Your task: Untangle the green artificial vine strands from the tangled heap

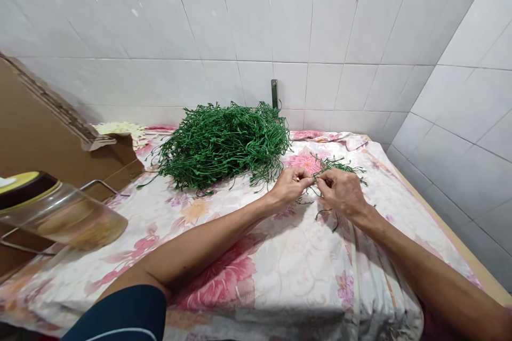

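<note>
My left hand (290,187) and my right hand (343,191) meet fingertip to fingertip above the cloth, right of the middle. Both are closed in a pinch on a thin green stem, mostly hidden by the fingers. Just behind and under my right hand lies a small bunch of green stems (338,164) with little knobs at their ends. Some loose strands (335,222) hang or lie below the hands. To the left, a large tangled heap of the same green stems (224,144) stands near the wall.
A floral cloth (304,266) covers the table. At left are a cardboard box (36,112), a tilted-looking clear jar (76,213) with a yellow and dark lid, and a pale yellow pile (124,129). A metal strip (274,93) stands against the tiled wall (248,21).
</note>
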The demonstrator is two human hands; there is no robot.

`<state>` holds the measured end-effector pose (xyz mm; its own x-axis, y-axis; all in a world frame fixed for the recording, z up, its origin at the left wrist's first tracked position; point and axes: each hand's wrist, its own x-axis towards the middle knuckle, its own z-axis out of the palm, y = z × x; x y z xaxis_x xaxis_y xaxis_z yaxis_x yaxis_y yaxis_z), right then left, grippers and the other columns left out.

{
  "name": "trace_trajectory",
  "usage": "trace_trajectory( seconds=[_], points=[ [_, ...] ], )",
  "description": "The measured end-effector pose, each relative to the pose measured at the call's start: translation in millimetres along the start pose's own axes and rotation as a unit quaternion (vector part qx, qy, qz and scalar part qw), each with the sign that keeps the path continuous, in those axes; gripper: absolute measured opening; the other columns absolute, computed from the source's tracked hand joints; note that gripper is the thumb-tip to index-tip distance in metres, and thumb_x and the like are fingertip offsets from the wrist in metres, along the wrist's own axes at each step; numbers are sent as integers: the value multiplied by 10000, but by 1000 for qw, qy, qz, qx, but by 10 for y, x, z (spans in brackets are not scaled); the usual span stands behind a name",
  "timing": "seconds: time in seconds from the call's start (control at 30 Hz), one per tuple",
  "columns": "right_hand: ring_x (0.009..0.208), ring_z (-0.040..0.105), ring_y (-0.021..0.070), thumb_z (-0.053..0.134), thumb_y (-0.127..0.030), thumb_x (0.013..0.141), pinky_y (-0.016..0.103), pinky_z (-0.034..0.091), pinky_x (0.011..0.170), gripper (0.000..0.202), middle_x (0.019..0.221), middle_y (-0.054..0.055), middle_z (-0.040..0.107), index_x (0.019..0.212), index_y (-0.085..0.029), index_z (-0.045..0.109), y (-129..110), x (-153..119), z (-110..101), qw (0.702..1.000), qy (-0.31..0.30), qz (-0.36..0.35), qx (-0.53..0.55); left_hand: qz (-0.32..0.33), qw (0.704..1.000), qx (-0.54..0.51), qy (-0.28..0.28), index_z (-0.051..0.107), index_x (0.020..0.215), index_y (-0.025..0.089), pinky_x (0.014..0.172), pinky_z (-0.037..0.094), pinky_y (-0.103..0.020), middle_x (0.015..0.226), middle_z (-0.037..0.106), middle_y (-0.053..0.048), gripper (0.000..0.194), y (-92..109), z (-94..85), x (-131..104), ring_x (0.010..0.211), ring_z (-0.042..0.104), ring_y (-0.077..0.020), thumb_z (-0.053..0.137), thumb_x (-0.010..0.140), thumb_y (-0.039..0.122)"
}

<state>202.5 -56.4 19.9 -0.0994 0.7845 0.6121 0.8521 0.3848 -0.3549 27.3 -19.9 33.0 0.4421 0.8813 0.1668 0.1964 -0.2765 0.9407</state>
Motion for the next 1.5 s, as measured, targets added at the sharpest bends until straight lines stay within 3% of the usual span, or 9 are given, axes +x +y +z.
trace_trajectory(
  seconds=[0.13,0.23,0.33,0.43,0.57,0.8,1.07,1.27,1.5],
  points=[
    [622,645,166,662,-212,839,277,437,637,129,706,25,737,741,-194,745,11,16,-7,999,-3,32,28,9,999,32,14,612,701,139,574,293,-235,624,504,27,258,-53,13,16,603,410,-101,657,791,378],
    [698,670,182,647,-197,880,291,472,686,132,763,35,740,794,-195,747,50,9,-39,999,-22,-4,41,15,999,37,21,633,718,133,588,309,-230,655,540,16,251,-82,-5,33,623,434,-99,668,795,369],
    [789,684,193,613,-211,950,304,510,742,131,866,49,733,932,-202,742,93,-8,-83,996,-9,-57,68,-24,999,-44,-13,605,704,134,533,264,-226,619,496,35,360,-68,-58,63,556,383,-76,734,763,465],
    [868,686,204,581,-218,988,313,528,773,126,965,77,710,1008,-202,704,76,-34,-124,993,62,-78,70,-96,984,-143,-41,593,732,140,473,188,-223,612,500,46,413,-35,-108,95,468,311,-45,782,722,507],
    [781,659,178,556,-204,1005,298,525,724,119,907,64,684,958,-201,665,-34,-92,-156,988,101,-105,47,-138,966,-220,-2,626,777,130,456,236,-210,693,613,0,412,-28,-118,123,452,380,-40,831,672,471],
    [1012,680,235,577,-279,1006,358,552,859,168,1096,109,703,1116,-195,673,-8,-127,-65,990,70,-101,67,-109,963,-244,-37,708,804,115,479,317,-206,770,670,-30,443,-70,-33,61,504,455,-44,857,668,510],
    [612,565,142,678,-305,926,309,489,637,118,883,42,697,910,-190,698,29,-112,-87,989,22,36,140,-99,956,-250,-115,747,825,100,506,411,-218,868,708,-78,395,-112,9,19,541,527,-66,815,739,479],
    [636,547,141,644,-263,919,299,469,628,77,919,51,668,899,-193,667,38,-99,-96,989,15,17,146,-94,962,-230,-111,729,826,91,493,421,-196,865,706,-77,400,-80,13,0,534,529,-55,804,754,477],
    [670,567,164,590,-237,928,301,432,663,82,812,35,646,855,-202,585,41,-91,-126,997,17,-42,56,-50,979,-180,-79,654,900,112,424,405,-203,765,687,-45,455,-68,21,18,459,528,-71,796,748,517]
  ],
)
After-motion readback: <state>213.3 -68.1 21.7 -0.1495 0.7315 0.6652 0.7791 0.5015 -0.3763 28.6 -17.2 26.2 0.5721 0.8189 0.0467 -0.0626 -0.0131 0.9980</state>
